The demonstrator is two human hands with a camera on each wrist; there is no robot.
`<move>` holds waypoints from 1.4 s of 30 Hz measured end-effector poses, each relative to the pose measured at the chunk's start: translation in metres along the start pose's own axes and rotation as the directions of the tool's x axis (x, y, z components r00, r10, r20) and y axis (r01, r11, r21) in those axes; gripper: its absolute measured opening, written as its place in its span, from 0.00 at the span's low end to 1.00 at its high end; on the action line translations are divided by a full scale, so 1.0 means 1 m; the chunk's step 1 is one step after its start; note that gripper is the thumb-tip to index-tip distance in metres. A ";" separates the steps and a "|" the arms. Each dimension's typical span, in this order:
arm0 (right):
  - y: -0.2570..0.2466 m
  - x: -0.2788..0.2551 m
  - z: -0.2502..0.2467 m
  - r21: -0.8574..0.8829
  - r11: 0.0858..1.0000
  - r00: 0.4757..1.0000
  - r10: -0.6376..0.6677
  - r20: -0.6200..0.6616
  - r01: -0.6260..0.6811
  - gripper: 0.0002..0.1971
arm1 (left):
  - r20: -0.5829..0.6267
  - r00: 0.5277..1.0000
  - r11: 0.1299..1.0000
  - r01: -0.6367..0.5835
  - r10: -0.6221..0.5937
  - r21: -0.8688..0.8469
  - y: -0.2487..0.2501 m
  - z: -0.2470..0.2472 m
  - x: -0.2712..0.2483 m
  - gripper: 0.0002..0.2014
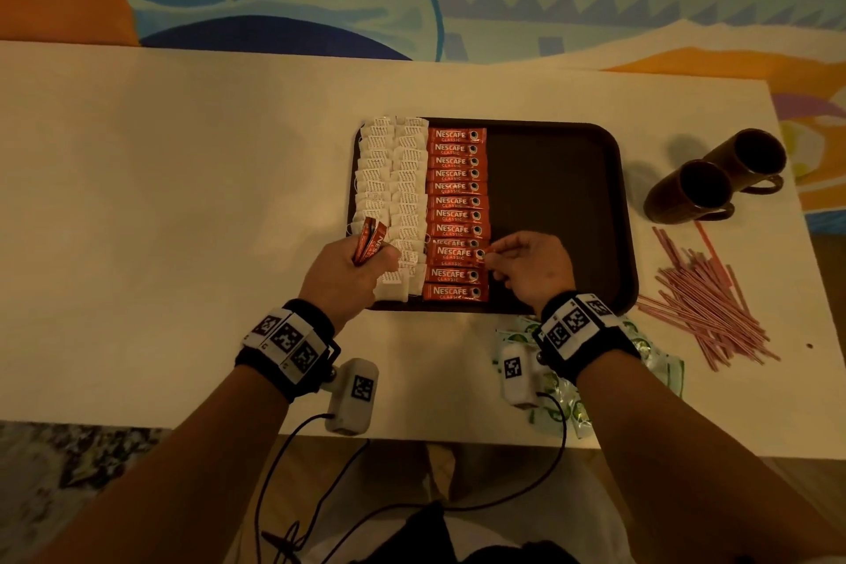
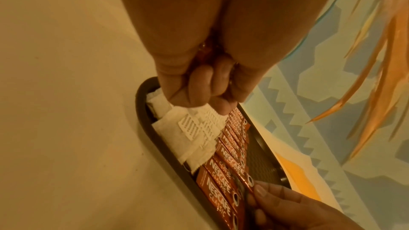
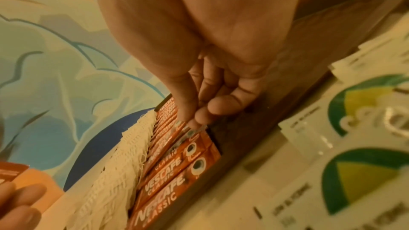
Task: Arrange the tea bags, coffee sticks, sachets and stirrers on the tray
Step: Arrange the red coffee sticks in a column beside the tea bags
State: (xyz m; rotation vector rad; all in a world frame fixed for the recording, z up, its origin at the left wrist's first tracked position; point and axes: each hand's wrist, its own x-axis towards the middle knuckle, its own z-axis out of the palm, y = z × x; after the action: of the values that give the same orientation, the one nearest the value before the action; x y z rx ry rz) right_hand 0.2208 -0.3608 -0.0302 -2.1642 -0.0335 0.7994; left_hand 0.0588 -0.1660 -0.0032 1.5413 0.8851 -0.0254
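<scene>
A dark brown tray (image 1: 558, 197) lies on the cream table. Two columns of white tea bags (image 1: 391, 179) fill its left side, and a column of red coffee sticks (image 1: 455, 188) runs beside them. My left hand (image 1: 352, 270) grips a small bunch of red coffee sticks (image 1: 368, 243) above the lower tea bags. My right hand (image 1: 526, 266) pinches the right end of one coffee stick (image 1: 458, 253) that lies slightly raised over the column's lower part. In the right wrist view, thumb and fingertips (image 3: 200, 116) meet on that stick's end (image 3: 194, 131).
Pink stirrers (image 1: 705, 302) are scattered on the table right of the tray. Green-and-white sachets (image 1: 572, 403) lie under my right wrist near the front edge. Two dark mugs (image 1: 714, 174) lie on their sides at the far right. The tray's right half is bare.
</scene>
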 end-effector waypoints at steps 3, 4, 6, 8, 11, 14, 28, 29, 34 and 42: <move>-0.003 0.003 0.006 -0.046 0.998 1.000 0.029 -0.011 -0.030 0.07 | 0.006 1.000 0.999 0.027 -0.027 -0.023 -0.002 -0.002 -0.002 0.06; -0.003 0.004 0.007 -0.063 0.997 0.999 0.035 -0.015 -0.036 0.07 | -0.006 1.000 1.000 0.030 -0.030 -0.010 -0.002 -0.003 -0.002 0.06; -0.004 0.004 0.007 -0.111 0.993 0.999 0.030 -0.024 -0.033 0.07 | -0.017 1.000 1.000 0.026 -0.026 0.007 -0.001 -0.004 -0.003 0.07; -0.006 0.003 0.005 -0.168 0.985 0.999 0.020 -0.042 -0.027 0.09 | -0.022 1.000 1.000 0.022 -0.022 0.018 0.000 -0.003 -0.005 0.07; -0.008 0.000 0.001 -0.196 0.980 0.997 0.004 -0.081 -0.020 0.11 | 0.000 0.999 0.999 0.042 -0.042 0.007 0.004 -0.002 -0.007 0.08; -0.010 -0.004 -0.004 -0.199 0.980 0.996 -0.019 -0.093 0.000 0.11 | 0.073 0.994 0.995 0.082 -0.079 -0.050 0.010 0.003 -0.010 0.10; -0.047 -0.044 -0.004 0.197 0.941 0.911 -0.321 0.258 0.276 0.04 | 0.465 0.884 0.987 0.117 -0.053 -0.111 0.025 0.012 -0.030 0.14; -0.048 -0.045 -0.007 0.250 0.944 0.924 -0.281 0.259 0.216 0.06 | 0.428 0.902 0.987 0.123 -0.067 -0.106 0.023 0.010 -0.028 0.13; -0.048 -0.048 -0.014 0.254 0.948 0.915 -0.265 0.303 0.191 0.06 | 0.153 0.988 1.000 0.021 -0.022 0.008 0.015 0.008 -0.017 0.10; -0.046 -0.055 -0.005 0.122 0.931 0.871 -0.365 0.327 0.344 0.13 | 0.183 0.978 0.993 -0.109 0.100 0.039 0.026 0.023 -0.011 0.05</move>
State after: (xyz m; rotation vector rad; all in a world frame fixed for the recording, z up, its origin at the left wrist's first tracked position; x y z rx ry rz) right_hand 0.1907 -0.3488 0.0334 -1.8577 -0.5667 0.9359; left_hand 0.0760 -0.1888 0.0198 1.6022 0.6632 -0.1097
